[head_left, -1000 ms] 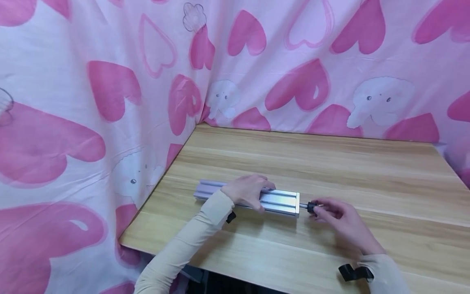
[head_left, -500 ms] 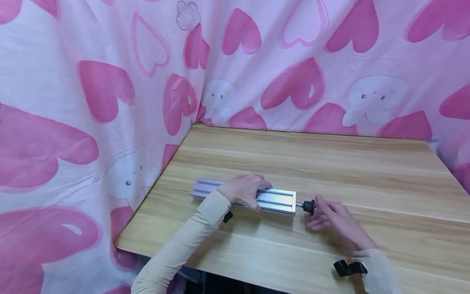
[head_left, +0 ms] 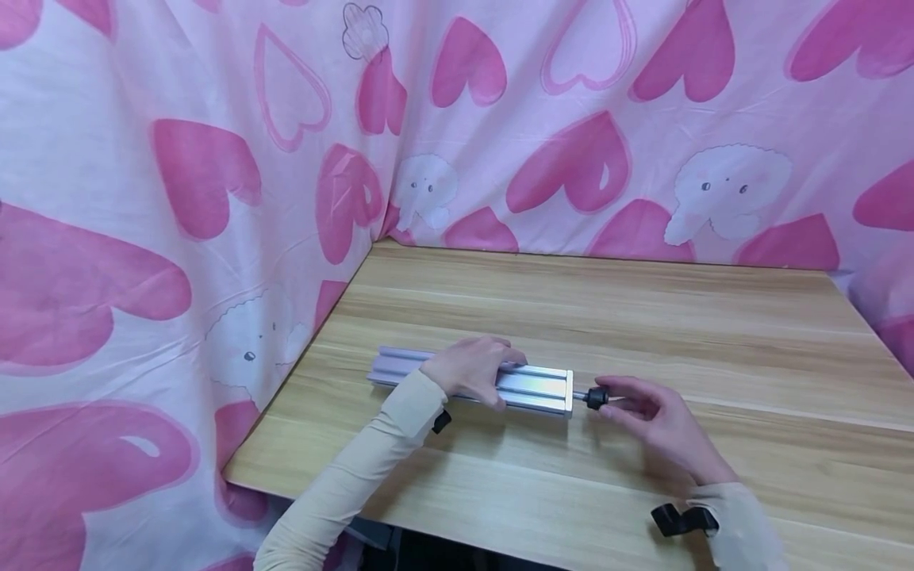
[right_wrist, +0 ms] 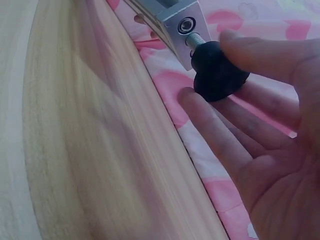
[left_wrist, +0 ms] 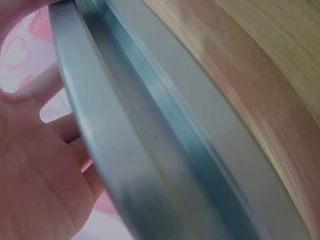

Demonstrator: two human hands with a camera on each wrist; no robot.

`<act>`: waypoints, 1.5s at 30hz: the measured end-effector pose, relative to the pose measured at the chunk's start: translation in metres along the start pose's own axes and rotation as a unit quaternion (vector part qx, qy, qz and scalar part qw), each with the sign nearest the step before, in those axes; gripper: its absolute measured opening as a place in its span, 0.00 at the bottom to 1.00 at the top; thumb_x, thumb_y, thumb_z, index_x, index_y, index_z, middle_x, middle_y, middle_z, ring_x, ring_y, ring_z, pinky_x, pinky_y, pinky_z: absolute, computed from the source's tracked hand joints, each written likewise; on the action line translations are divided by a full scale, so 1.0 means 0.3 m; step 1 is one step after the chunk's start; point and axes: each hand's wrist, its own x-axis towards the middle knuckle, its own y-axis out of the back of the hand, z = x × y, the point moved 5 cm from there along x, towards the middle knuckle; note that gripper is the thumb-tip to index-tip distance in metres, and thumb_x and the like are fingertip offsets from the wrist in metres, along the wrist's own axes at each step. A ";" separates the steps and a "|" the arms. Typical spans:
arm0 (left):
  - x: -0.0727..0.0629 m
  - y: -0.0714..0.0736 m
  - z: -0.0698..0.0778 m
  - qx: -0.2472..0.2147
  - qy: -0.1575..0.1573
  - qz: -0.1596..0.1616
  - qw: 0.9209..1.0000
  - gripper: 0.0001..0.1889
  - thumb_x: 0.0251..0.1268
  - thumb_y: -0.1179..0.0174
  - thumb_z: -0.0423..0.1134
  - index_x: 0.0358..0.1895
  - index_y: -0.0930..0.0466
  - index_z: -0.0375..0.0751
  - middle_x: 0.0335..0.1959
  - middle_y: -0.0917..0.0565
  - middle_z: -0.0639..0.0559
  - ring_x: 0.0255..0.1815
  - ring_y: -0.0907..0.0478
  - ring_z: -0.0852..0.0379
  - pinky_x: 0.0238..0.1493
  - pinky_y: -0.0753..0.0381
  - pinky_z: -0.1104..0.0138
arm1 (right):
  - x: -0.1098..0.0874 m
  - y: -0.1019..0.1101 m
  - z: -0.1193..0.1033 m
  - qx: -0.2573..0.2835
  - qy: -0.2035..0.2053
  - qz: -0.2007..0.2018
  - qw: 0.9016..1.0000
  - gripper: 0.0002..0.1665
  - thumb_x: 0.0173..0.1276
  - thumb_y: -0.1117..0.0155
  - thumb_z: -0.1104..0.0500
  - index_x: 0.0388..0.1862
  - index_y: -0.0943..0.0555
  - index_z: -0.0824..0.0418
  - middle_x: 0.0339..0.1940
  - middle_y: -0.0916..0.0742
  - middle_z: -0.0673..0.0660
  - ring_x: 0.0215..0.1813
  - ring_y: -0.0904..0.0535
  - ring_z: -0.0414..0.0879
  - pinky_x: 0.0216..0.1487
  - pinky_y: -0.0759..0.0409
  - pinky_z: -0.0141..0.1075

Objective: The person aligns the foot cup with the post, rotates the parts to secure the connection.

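Note:
A silver aluminium profile (head_left: pixel 535 387) with lengthwise grooves lies across the table. My left hand (head_left: pixel 471 369) grips it from above near its middle, thumb on the near side; in the left wrist view its grooved face (left_wrist: pixel 170 125) fills much of the picture. From the end plate (right_wrist: pixel 181 32) at its right end sticks a threaded stud (right_wrist: pixel 194 40) carrying a black flared knob (right_wrist: pixel 215 70). Thumb and fingers of my right hand (head_left: pixel 660 420) are around this knob (head_left: pixel 596 397) and pinch it. A dark bolt hole (right_wrist: pixel 187 24) sits beside the stud.
The wood-grain table (head_left: pixel 643 317) extends behind and to the right of the profile. A pink heart-patterned curtain (head_left: pixel 457 127) encloses its back and left sides. Black straps (head_left: pixel 681 519) hang at my wrists, and the table's front edge lies close below the left forearm.
My right fingers have shifted around the knob: half a second ago they were spread off it, now they pinch it again. The left hand keeps its grip on the profile.

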 end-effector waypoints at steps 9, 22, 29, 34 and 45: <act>-0.007 -0.002 0.008 0.013 0.003 0.003 1.000 0.40 0.40 0.31 0.55 0.65 0.21 0.50 0.50 0.16 0.55 0.43 0.25 0.62 0.48 0.22 0.69 | 0.014 -0.034 0.018 0.068 -0.151 -0.027 0.986 0.35 0.82 0.53 0.45 0.51 0.22 0.80 0.37 0.11 0.69 0.37 0.11 0.54 0.41 0.13 0.44; -0.002 -0.020 -0.006 0.028 0.005 -0.009 1.000 0.41 0.41 0.31 0.56 0.67 0.23 0.52 0.56 0.17 0.55 0.50 0.22 0.62 0.53 0.22 0.69 | -0.018 -0.033 0.011 -0.053 -0.064 -0.022 0.996 0.31 0.78 0.42 0.53 0.75 0.33 0.62 0.60 0.15 0.62 0.52 0.15 0.35 0.52 0.18 0.29; 0.010 -0.034 -0.004 0.030 -0.002 -0.017 0.999 0.40 0.44 0.30 0.55 0.68 0.24 0.49 0.60 0.17 0.54 0.56 0.22 0.60 0.58 0.23 0.68 | -0.032 -0.023 0.010 -0.051 0.006 0.014 0.999 0.32 0.65 0.30 0.65 0.69 0.25 0.66 0.56 0.13 0.43 0.53 0.15 0.32 0.51 0.19 0.25; -0.018 -0.024 -0.020 0.014 0.007 -0.011 1.000 0.40 0.42 0.29 0.52 0.66 0.23 0.48 0.58 0.17 0.54 0.55 0.22 0.60 0.58 0.22 0.66 | 0.004 -0.041 0.022 -0.007 -0.079 -0.012 0.997 0.29 0.73 0.36 0.54 0.66 0.25 0.70 0.51 0.10 0.58 0.48 0.12 0.40 0.50 0.17 0.30; -0.001 -0.019 0.003 0.006 0.001 -0.006 1.000 0.40 0.42 0.30 0.53 0.66 0.23 0.50 0.56 0.17 0.54 0.52 0.23 0.60 0.56 0.21 0.65 | -0.004 -0.038 0.020 0.055 -0.131 -0.065 0.988 0.38 0.85 0.63 0.46 0.60 0.28 0.83 0.42 0.12 0.73 0.39 0.11 0.56 0.43 0.13 0.45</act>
